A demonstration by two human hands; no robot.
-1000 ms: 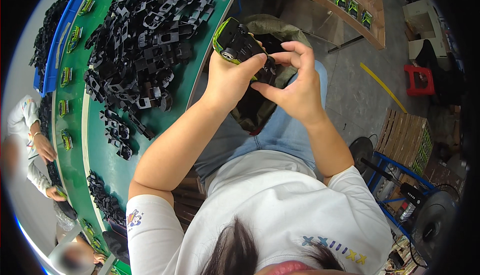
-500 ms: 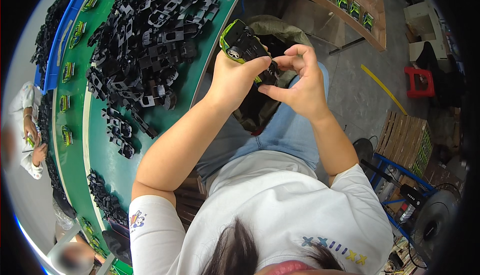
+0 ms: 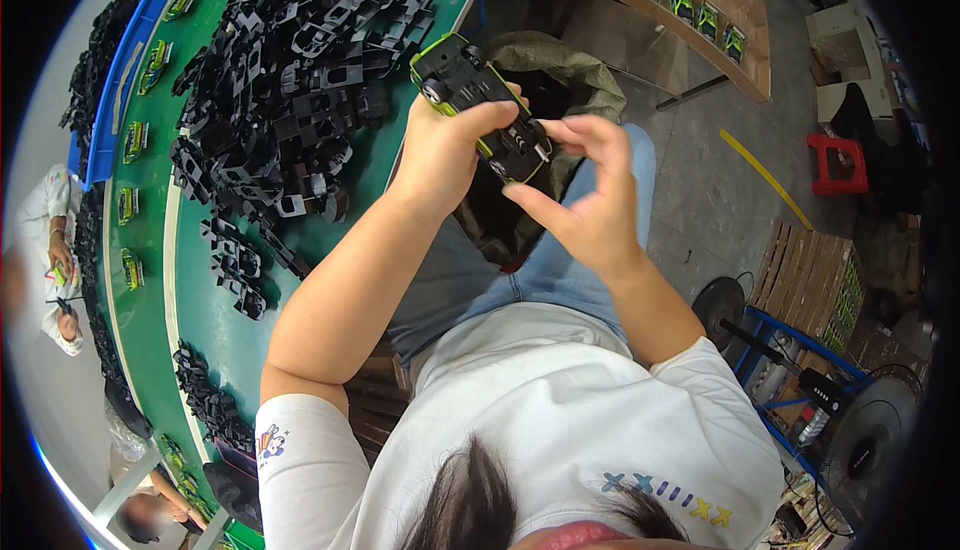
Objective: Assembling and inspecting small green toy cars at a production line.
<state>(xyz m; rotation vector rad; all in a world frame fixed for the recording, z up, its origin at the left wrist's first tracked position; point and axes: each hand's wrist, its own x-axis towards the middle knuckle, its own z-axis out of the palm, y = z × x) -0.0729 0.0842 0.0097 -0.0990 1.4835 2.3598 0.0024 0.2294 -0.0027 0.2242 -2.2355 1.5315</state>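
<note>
A green toy car (image 3: 468,78) is held over my lap, its black underside turned up and its wheels showing. My left hand (image 3: 440,155) is wrapped around its side, with the thumb pressed on the underside. At the car's nearer end is my right hand (image 3: 595,195), thumb at one corner and fingertips at the other, gripping that end. The car hides the tips of my left fingers. Beyond and below the car hangs a dark sack (image 3: 590,80) with an olive rim.
Left of me, a heap of black plastic car parts (image 3: 300,80) covers much of the green table (image 3: 300,295). Green cars stand along the conveyor (image 3: 150,325). A wooden tray (image 3: 735,5) holds more cars. Two co-workers (image 3: 60,260) are at the far left. A red stool (image 3: 838,165) and fan (image 3: 865,450) stand right.
The car has turned so its underside faces up more fully, and shifted slightly left. My left thumb lies farther onto the underside. My right thumb has moved to the car's near corner.
</note>
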